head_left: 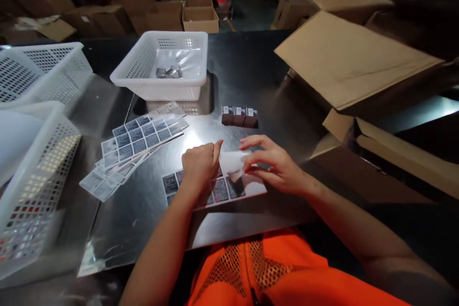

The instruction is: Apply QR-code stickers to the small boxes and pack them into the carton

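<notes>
A sheet of dark square labels (220,190) lies on the metal table in front of me. My left hand (201,166) is closed, its fingers curled over this sheet and its thumb pointing up; the fingertips are partly hidden. Beside it, my right hand (270,162) has its fingers bent around a white, translucent piece of film or paper (233,161), which is lifted and curled above the sheet's right part. Three small dark boxes with white labels (239,116) stand in a row just beyond my hands. More label sheets (138,138) lie fanned in a pile to the left.
A white plastic basket (161,88) with a clear bag and small silvery pieces stands at the back. Two more white baskets (39,191) line the left side. An open cardboard box (351,62) with raised flaps is at the right. Cartons (201,19) stand beyond the table.
</notes>
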A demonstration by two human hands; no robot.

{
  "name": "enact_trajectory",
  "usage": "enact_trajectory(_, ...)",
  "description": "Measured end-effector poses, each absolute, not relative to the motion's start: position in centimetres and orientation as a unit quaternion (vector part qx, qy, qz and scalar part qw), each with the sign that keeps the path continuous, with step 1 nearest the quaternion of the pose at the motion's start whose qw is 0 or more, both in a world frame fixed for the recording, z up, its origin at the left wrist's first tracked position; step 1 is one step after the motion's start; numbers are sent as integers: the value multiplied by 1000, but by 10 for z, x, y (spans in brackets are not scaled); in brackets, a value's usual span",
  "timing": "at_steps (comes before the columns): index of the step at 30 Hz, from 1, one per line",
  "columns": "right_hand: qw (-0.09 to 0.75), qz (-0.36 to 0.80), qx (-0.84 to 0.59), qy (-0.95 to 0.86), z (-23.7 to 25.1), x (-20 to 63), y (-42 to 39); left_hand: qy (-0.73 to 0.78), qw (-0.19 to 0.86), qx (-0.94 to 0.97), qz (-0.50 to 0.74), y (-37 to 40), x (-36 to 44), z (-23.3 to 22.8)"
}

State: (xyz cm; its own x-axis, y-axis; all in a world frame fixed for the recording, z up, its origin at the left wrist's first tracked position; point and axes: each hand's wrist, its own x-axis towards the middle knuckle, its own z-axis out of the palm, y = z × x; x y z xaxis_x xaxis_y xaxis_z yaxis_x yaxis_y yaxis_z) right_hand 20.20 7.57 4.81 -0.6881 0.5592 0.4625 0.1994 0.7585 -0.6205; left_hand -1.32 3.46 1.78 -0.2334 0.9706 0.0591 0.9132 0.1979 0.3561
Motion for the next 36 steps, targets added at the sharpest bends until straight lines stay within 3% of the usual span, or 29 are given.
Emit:
enact_trajectory(3, 380, 214, -326, -838, 47, 206, 121, 757, 69, 637, 129, 36, -14, 18)
enact_trajectory(5, 337, 183, -408, -829, 39, 206, 159, 738, 79, 655, 145, 35, -12, 18)
enact_trajectory(8, 273, 222, -477, -805, 24, 207, 198, 702, 98, 682, 181, 32, -9, 19)
enact_trajectory(10, 299, 243, -484, -786, 18, 210, 202, 684, 115, 690, 205, 29, -9, 19)
enact_trajectory(14, 431, 451, -415, -662, 21, 216, 168, 647, 106, 688, 312, 24, -7, 17)
enact_trajectory(16, 427, 567, -367, -601, 23, 216, 149, 606, 59, 694, 385, 22, -5, 14)
enact_trajectory(19, 409, 632, -320, -576, 18, 210, 130, 564, -4, 712, 419, 20, -2, 9)
enact_trajectory(22, 463, 568, -270, -625, 6, 204, 123, 575, 10, 709, 409, 21, -1, 7)
enact_trajectory(25, 548, 344, -203, -735, 1, 205, 118, 599, 106, 682, 405, 22, -3, 10)
enact_trajectory(28, 489, 105, -100, -860, 5, 207, 113, 604, 209, 651, 410, 23, -4, 16)
enact_trajectory(30, 438, 15, -7, -899, 8, 207, 108, 595, 259, 641, 409, 24, -4, 20)
enact_trajectory(33, 450, 48, 33, -891, 8, 207, 101, 584, 311, 632, 404, 24, -1, 21)
enact_trajectory(36, 534, 213, -109, -811, 11, 213, 94, 586, 323, 609, 426, 24, 1, 15)
